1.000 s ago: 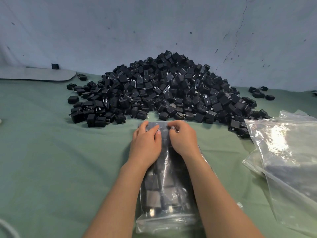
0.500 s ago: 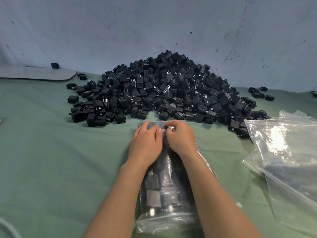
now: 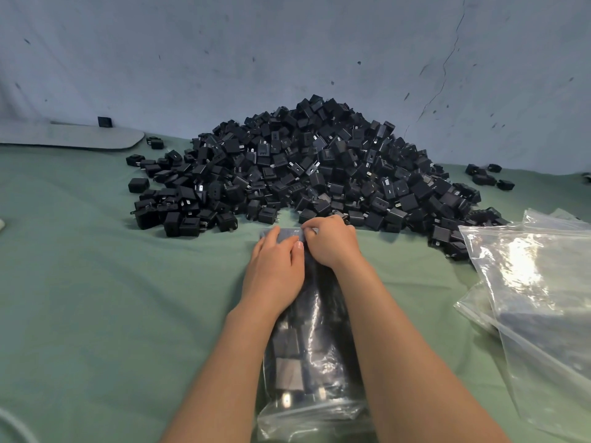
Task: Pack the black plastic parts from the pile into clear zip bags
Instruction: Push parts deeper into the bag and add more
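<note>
1. The pile (image 3: 303, 167) of black plastic parts sat heaped on the green desk (image 3: 96, 298).
2. Just before the pile lay our filled zip bag (image 3: 307, 362). We judged it heavy and its film slippery, best taken by the stiffer zip edge (image 3: 287, 233).
3. Our left hand (image 3: 275, 270) pressed flat-fingered on that edge, while our right hand (image 3: 329, 241) pinched it, nearest the pile.

Green cloth (image 3: 80, 282) spreads wide, softly creased; a flat grey board (image 3: 73, 137) lies at its far left, rounded corner pointing right; behind the board rises a blue-grey wall (image 3: 224, 43), flecked with dark marks; well right of the board, a thin crack (image 3: 444, 68) runs down it; nearer than the board, a pale object (image 3: 1, 224) peeks in at the left edge.
</note>
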Available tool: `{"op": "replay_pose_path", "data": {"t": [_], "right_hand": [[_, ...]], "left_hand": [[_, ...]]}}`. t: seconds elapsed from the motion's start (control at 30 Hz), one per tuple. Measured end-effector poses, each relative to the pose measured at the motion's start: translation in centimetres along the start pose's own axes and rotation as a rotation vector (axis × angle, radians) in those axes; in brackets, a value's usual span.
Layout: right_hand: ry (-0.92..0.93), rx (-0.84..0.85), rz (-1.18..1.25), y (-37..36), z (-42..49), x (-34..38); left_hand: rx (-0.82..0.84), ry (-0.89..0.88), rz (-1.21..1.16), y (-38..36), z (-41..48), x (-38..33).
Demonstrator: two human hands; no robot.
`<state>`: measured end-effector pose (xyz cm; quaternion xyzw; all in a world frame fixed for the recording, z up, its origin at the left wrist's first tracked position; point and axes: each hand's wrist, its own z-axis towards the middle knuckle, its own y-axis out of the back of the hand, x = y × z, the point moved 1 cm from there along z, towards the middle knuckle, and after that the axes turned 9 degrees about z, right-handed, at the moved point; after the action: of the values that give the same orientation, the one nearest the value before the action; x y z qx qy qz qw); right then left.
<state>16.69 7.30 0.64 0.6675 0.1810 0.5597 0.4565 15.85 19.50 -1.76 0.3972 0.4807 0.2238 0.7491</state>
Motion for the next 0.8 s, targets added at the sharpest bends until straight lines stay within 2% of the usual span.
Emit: {"op": "replay_pose_path", "data": {"t": [0.37,0.47,0.6,0.8], "right_hand": [[-0.026,0.030,0.084,0.3,0.1,0.3],[0.016,-0.032,0.157,1.1,-0.5,0.1],[-0.049,-0.148,0.302,2.4,-1.3,-1.1],[-0.024,-0.152,0.264,2.1,-2.2,-1.2]], "left_hand": [[-0.007,0.003,-0.020,-0.1,0.2,0.1],[-0.016,-0.004,-0.058,-0.1,0.2,0.2],[-0.053,0.098,-0.168,0.2,0.3,0.1],[-0.073,0.190,-0.344,0.9,0.5,0.1]]}}
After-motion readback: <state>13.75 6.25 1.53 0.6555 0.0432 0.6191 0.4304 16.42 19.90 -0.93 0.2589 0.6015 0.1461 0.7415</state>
